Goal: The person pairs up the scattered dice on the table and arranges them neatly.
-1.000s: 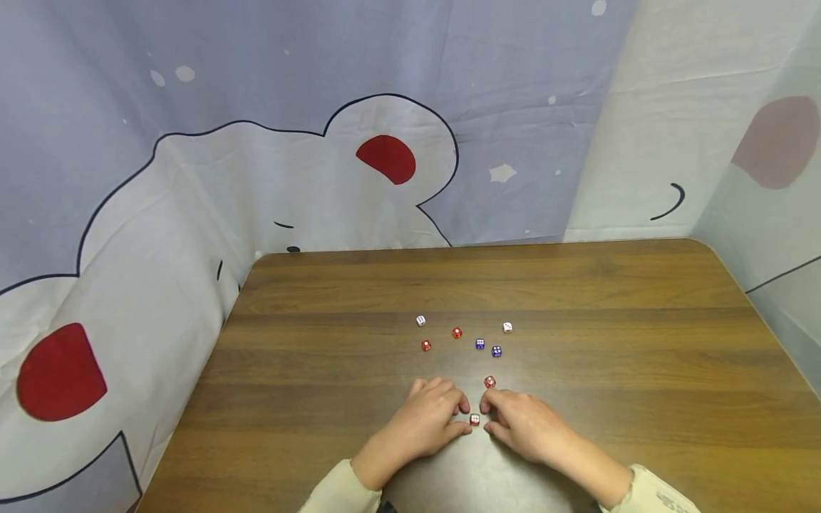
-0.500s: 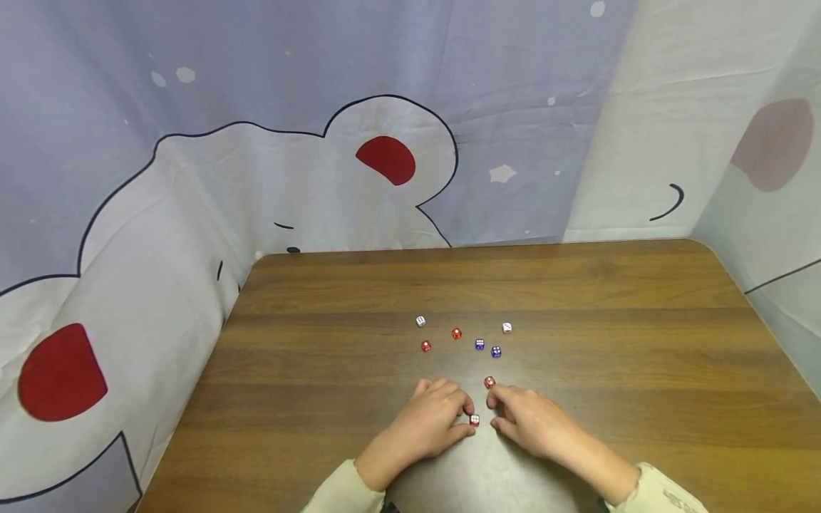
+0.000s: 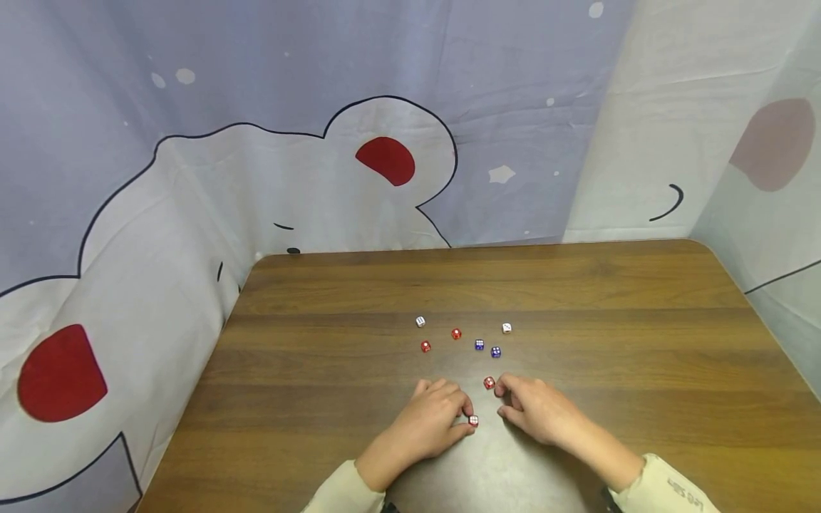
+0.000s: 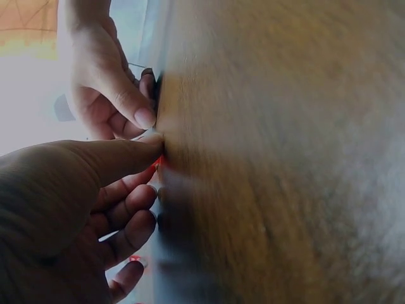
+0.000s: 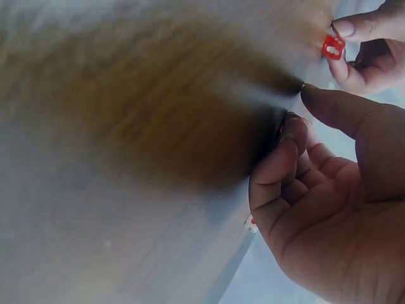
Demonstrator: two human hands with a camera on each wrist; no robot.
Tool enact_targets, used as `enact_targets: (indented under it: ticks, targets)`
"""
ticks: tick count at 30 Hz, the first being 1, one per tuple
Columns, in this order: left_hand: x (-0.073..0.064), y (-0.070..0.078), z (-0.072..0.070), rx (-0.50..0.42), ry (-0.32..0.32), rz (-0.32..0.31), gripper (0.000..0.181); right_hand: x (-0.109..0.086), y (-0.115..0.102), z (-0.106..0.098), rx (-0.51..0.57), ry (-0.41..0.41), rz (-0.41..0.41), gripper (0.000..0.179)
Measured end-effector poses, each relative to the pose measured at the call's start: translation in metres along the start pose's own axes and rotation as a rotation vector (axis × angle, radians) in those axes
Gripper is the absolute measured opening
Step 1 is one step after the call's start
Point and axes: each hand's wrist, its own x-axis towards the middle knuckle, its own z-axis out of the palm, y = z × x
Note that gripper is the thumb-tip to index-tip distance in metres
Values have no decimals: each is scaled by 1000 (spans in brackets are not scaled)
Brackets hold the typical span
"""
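My left hand (image 3: 431, 420) rests on the table with thumb and index finger pinching a red die (image 3: 473, 421). In the right wrist view that die (image 5: 333, 47) shows between those two fingertips, while in the left wrist view the thumb mostly hides it. To its right, my right hand (image 3: 539, 410) rests with fingers loosely bent and a gap between thumb and index finger. It holds nothing. Just left of its index fingertip lies a second red die (image 3: 489, 382); whether they touch I cannot tell.
Farther back on the wooden table (image 3: 308, 413) lie two more red dice, one at left (image 3: 426, 346) and one nearer the middle (image 3: 456, 333). Two blue dice (image 3: 479, 345) sit right of them. White dice lie at left (image 3: 420, 322) and right (image 3: 507, 328). A patterned curtain (image 3: 513, 107) hangs behind.
My right hand has drawn away from the die at my left fingertips, moving right and slightly up to beside the second red die. My left hand has closed in on its die.
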Motion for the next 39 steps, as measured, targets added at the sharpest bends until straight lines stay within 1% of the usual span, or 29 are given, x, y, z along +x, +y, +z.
enact_targets:
  ticks: [6, 14, 26, 34, 39]
  targets:
    - [1, 0, -1, -10, -22, -27, 17, 5, 4, -4, 4, -4, 22, 21]
    - [1, 0, -1, -19, -30, -42, 17, 14, 8, -6, -5, 24, 22, 23]
    - [1, 0, -1, -42, -43, -54, 18, 26, 10, -6, -9, 32, -4, 25]
    - [1, -1, 0, -41, -46, -58, 17, 30, 6, -6, -23, 26, -15, 19]
    - [2, -1, 0, -43, -48, -58, 17, 30, 6, -6, -18, 31, -43, 16]
